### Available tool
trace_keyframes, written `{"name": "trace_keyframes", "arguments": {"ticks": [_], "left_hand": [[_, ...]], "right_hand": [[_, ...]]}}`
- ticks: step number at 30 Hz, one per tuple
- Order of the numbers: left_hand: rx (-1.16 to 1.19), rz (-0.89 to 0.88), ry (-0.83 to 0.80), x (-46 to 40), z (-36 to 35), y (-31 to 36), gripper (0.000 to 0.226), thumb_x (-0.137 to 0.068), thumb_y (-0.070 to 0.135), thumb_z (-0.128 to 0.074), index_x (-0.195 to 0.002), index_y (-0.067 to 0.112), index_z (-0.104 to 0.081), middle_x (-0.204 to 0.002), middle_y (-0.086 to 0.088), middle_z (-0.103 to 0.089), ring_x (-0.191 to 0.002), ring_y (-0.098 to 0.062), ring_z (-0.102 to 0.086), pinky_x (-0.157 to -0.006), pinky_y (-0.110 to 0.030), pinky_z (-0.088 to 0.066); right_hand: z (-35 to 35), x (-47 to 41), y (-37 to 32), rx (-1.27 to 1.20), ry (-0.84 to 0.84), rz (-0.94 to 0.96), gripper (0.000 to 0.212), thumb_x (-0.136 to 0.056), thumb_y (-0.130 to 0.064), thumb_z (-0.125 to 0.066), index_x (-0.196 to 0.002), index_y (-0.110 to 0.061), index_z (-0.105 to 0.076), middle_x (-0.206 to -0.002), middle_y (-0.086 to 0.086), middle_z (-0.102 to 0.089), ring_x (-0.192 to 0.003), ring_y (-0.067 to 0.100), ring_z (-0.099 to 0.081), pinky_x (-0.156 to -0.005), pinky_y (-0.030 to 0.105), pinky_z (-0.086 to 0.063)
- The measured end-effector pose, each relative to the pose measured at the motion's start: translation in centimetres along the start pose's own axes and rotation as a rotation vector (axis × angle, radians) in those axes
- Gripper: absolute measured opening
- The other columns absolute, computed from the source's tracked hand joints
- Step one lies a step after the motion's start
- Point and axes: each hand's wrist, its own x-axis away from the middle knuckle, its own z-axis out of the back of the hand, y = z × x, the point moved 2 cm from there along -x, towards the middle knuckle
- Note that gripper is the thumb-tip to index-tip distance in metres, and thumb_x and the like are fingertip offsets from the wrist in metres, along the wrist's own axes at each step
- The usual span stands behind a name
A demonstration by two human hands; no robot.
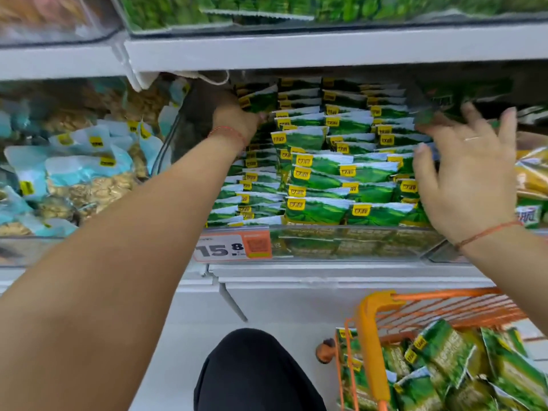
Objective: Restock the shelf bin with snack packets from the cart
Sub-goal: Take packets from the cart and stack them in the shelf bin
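A clear shelf bin (350,241) is stacked high with green snack packets (320,173) bearing yellow tags. My left hand (237,121) reaches deep into the bin's left side, its fingers hidden among the packets there. My right hand (468,170) is spread flat with straight fingers against the right end of the stack. A blurred green packet (436,106) shows just above its fingertips. More green packets (444,372) lie in the orange cart (373,336) at the lower right.
The bin on the left holds pale blue packets of nuts (74,173). An upper shelf edge (326,51) hangs just over the hands. Yellow packets (533,173) fill the bin at the right. An orange price label (231,247) is on the bin front.
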Motion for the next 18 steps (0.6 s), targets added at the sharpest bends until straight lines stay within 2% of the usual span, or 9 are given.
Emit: {"name": "trace_keyframes", "arguments": {"ticks": [5, 8, 9, 11, 12, 14, 15, 17, 18], "left_hand": [[0.049, 0.048, -0.122, -2.0, -0.6, 0.0, 0.067, -0.089, 0.03, -0.065, -0.14, -0.001, -0.035, -0.144, -0.013, -0.041, -0.13, -0.025, -0.041, -0.101, -0.024, -0.034], [0.105, 0.065, -0.102, -2.4, -0.8, 0.0, 0.065, -0.089, 0.03, -0.064, -0.139, 0.0, -0.036, -0.143, -0.012, -0.043, -0.13, -0.023, -0.042, -0.1, -0.023, -0.034], [0.136, 0.072, -0.088, -2.3, -0.9, -0.1, 0.063, -0.09, 0.03, -0.063, -0.138, 0.0, -0.036, -0.143, -0.011, -0.043, -0.13, -0.023, -0.041, -0.098, -0.02, -0.034], [0.154, 0.116, -0.067, -2.1, -1.2, 0.0, 0.06, -0.092, 0.029, -0.06, -0.138, 0.0, -0.036, -0.141, -0.008, -0.045, -0.13, -0.02, -0.041, -0.085, -0.011, -0.033], [0.128, 0.14, -0.069, -2.0, -1.4, 0.1, 0.053, -0.095, 0.028, -0.056, -0.137, 0.002, -0.037, -0.134, -0.009, -0.05, -0.126, -0.019, -0.044, -0.079, -0.01, -0.034], [0.086, 0.162, -0.052, -1.7, -1.5, 0.5, 0.031, -0.1, 0.014, -0.041, -0.129, 0.005, -0.044, -0.104, -0.009, -0.055, -0.11, -0.02, -0.047, -0.067, -0.009, -0.039], [0.088, 0.166, -0.046, -1.6, -1.5, 0.7, 0.028, -0.099, 0.003, -0.036, -0.125, 0.004, -0.046, -0.101, -0.014, -0.054, -0.109, -0.023, -0.046, -0.072, -0.009, -0.04], [-0.021, 0.127, -0.045, -1.0, -1.5, 1.2, 0.033, -0.096, -0.01, -0.03, -0.125, -0.009, -0.047, -0.125, -0.027, -0.049, -0.122, -0.034, -0.043, -0.098, -0.025, -0.035], [-0.089, 0.098, -0.046, -0.8, -1.5, 1.5, 0.033, -0.096, -0.012, -0.03, -0.125, -0.013, -0.046, -0.132, -0.029, -0.046, -0.125, -0.037, -0.041, -0.102, -0.033, -0.032]], "right_hand": [[-0.2, 0.1, 0.1, 0.007, 0.004, 0.015, 0.037, -0.094, -0.023, -0.038, -0.113, -0.002, -0.063, -0.115, 0.024, -0.063, -0.13, 0.039, -0.04, -0.116, 0.048, -0.005], [-0.2, 0.0, 0.0, 0.007, 0.015, 0.011, 0.036, -0.094, -0.021, -0.04, -0.111, -0.001, -0.064, -0.113, 0.024, -0.064, -0.129, 0.038, -0.042, -0.116, 0.046, -0.005], [-0.2, 0.1, 0.1, 0.012, 0.014, 0.01, 0.035, -0.094, -0.021, -0.04, -0.11, -0.001, -0.064, -0.112, 0.024, -0.064, -0.129, 0.038, -0.042, -0.116, 0.045, -0.004], [-0.2, 0.1, 0.2, 0.017, 0.011, 0.011, 0.035, -0.094, -0.022, -0.039, -0.11, -0.002, -0.064, -0.111, 0.023, -0.065, -0.129, 0.037, -0.042, -0.117, 0.043, -0.003], [-0.2, 0.1, 0.2, 0.014, 0.012, 0.012, 0.036, -0.093, -0.022, -0.039, -0.109, -0.002, -0.064, -0.111, 0.022, -0.065, -0.129, 0.037, -0.043, -0.117, 0.043, -0.003], [-0.2, 0.1, 0.1, 0.005, 0.019, 0.01, 0.035, -0.093, -0.021, -0.039, -0.108, -0.003, -0.065, -0.112, 0.021, -0.065, -0.128, 0.037, -0.044, -0.117, 0.043, -0.002], [-0.2, 0.2, 0.1, 0.0, 0.024, 0.009, 0.035, -0.093, -0.02, -0.039, -0.107, -0.003, -0.065, -0.111, 0.02, -0.065, -0.127, 0.037, -0.044, -0.117, 0.043, -0.003], [-0.3, 0.2, 0.1, -0.007, 0.028, 0.009, 0.035, -0.092, -0.019, -0.038, -0.106, -0.002, -0.066, -0.11, 0.019, -0.066, -0.126, 0.036, -0.045, -0.117, 0.043, -0.004], [-0.4, 0.3, 0.1, -0.006, 0.027, 0.01, 0.035, -0.093, -0.019, -0.038, -0.105, -0.002, -0.066, -0.11, 0.019, -0.066, -0.125, 0.036, -0.045, -0.117, 0.043, -0.004]]}}
